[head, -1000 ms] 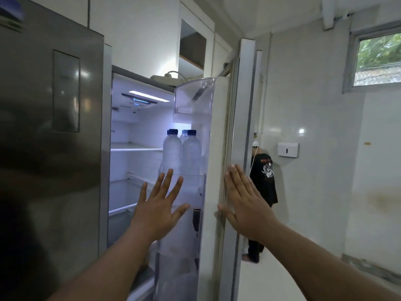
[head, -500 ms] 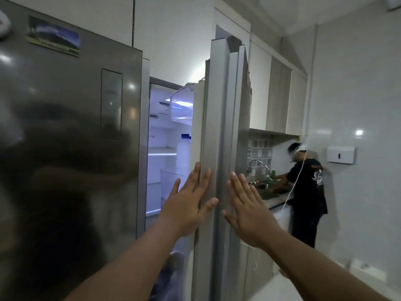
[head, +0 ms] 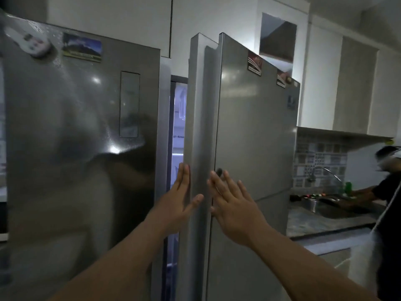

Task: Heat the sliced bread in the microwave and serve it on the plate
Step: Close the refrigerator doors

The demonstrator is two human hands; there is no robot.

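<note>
The tall steel fridge door (head: pixel 249 148) has swung nearly closed; left hand (head: pixel 173 205) and right hand (head: pixel 234 205) press it, fingers straight, risking pinched left fingertips.

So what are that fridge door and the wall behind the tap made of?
The fridge door looks like brushed steel, or a steel-look coating: grey, with soft glare spots. The wall behind the tap looks like patterned ceramic tile, in a grid of squares.

Both arms reach toward 12 o'clock; left hand (head: pixel 176 202) and right hand (head: pixel 233 206) flat (fingers straight, palms forward).
</note>
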